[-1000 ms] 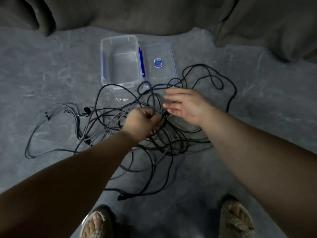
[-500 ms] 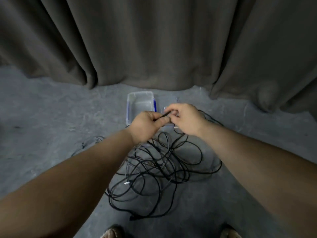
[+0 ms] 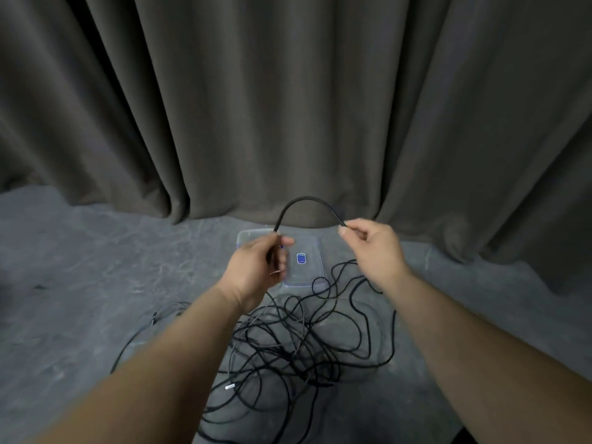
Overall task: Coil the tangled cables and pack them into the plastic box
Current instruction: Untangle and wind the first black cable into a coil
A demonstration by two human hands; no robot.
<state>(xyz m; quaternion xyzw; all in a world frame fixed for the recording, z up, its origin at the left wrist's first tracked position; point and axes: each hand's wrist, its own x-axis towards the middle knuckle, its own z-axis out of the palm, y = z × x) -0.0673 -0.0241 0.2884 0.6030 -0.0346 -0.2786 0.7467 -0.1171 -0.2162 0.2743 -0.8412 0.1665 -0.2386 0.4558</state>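
A black cable (image 3: 306, 200) arches in the air between my two hands. My left hand (image 3: 259, 267) grips one part of it, fingers curled round. My right hand (image 3: 371, 248) pinches the other part between thumb and forefinger. Below them a tangle of black cables (image 3: 298, 347) lies on the grey floor, one with a silver plug (image 3: 229, 386). The clear plastic box (image 3: 248, 235) stands behind my left hand, mostly hidden by it. Its clear lid (image 3: 307, 267) with a blue sticker lies flat to the right of the box.
A dark grey curtain (image 3: 288, 107) hangs across the back and reaches the floor just behind the box. More thin cable strands (image 3: 166, 310) trail out to the left on the floor.
My hands have moved apart and risen, drawing a length of black cable into an arch between them. The view has tilted up, showing more curtain.
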